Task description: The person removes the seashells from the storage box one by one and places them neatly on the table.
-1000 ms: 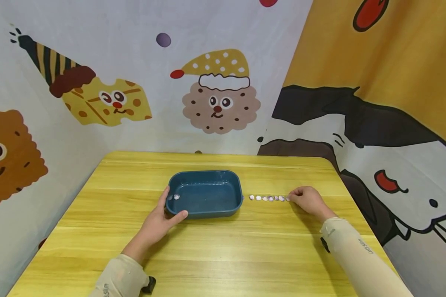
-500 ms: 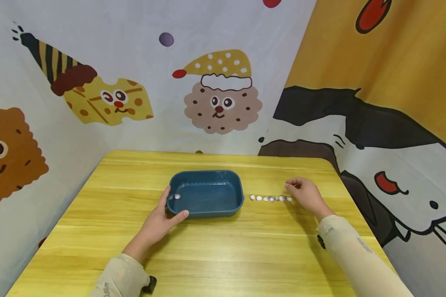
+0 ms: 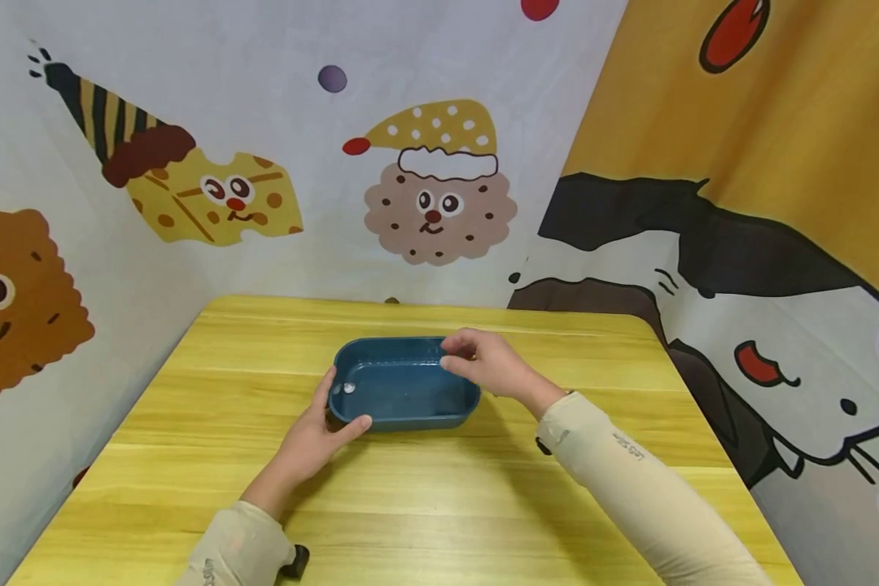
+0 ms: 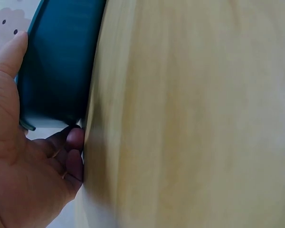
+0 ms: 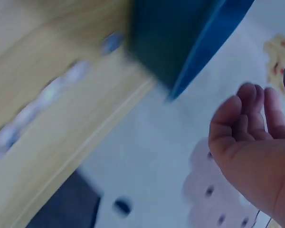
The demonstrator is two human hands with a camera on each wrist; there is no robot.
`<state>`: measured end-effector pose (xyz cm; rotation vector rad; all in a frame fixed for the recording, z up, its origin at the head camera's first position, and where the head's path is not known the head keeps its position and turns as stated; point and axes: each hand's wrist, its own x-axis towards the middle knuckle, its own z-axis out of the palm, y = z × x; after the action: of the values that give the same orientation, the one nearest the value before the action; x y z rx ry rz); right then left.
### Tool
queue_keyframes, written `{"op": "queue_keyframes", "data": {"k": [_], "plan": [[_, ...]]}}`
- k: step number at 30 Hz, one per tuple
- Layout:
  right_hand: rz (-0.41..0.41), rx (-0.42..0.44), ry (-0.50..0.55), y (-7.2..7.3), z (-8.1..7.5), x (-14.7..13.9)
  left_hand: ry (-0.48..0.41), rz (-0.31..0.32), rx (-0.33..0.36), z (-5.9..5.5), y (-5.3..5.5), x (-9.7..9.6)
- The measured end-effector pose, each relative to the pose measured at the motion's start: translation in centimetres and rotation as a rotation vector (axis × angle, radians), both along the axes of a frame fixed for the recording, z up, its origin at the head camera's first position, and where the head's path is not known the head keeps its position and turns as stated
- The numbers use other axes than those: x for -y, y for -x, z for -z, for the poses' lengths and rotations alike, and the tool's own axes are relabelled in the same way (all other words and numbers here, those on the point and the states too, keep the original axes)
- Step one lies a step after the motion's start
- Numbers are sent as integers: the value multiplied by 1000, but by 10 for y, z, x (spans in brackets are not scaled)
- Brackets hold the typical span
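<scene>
A dark blue-green rectangular plastic bin point(image 3: 403, 423) sits on the table. My left hand point(image 3: 303, 439) grips its left end, thumb over the near rim and fingers around the side. Inside, by the left wall, lies one small whitish shell-like piece point(image 3: 348, 388). My right hand point(image 3: 494, 364) hovers over the bin's right end, fingers loosely bent, with nothing visible between them. In the right wrist view, a blurred row of small white-and-purple shell-like pieces point(image 5: 50, 92) lies on the table, and a bluish one point(image 5: 112, 42) is close to the bin. In the head view the right hand and forearm hide the row.
The yellow wood-grain table point(image 3: 410, 513) has its far edge close to a cartoon-printed cloth backdrop point(image 3: 264, 268). More printed cloth point(image 3: 703, 260) hangs along the right side.
My right hand has left the right end of the row, lifting and moving left to above the bin's right end. The left hand and the bin have stayed put.
</scene>
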<state>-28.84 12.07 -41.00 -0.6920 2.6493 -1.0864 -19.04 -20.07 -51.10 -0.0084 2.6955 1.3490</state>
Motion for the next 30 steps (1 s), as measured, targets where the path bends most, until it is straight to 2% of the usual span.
{"op": "queue_keyframes", "data": {"k": [4,11,14,17,19,24,27,30], "plan": [[-73,30,-49,-1,13,40,4,8,7,2,1,0],[-12,99,-114,-1,57,86,10,12,-2,4,4,1],[0,120,-146,0,70,99,9,8,-1,4,3,2],[2,92,-200,2,75,111,5,10,4,4,2,3],[-10,41,-256,4,77,119,-1,9,3,3,2,3],[-104,-66,-387,5,79,139,-11,13,-9,2,0,3],[-164,-88,-415,4,79,146,-20,23,-16,1,0,2],[-214,-74,-413,4,79,150,-33,27,-18,0,-1,2]]}}
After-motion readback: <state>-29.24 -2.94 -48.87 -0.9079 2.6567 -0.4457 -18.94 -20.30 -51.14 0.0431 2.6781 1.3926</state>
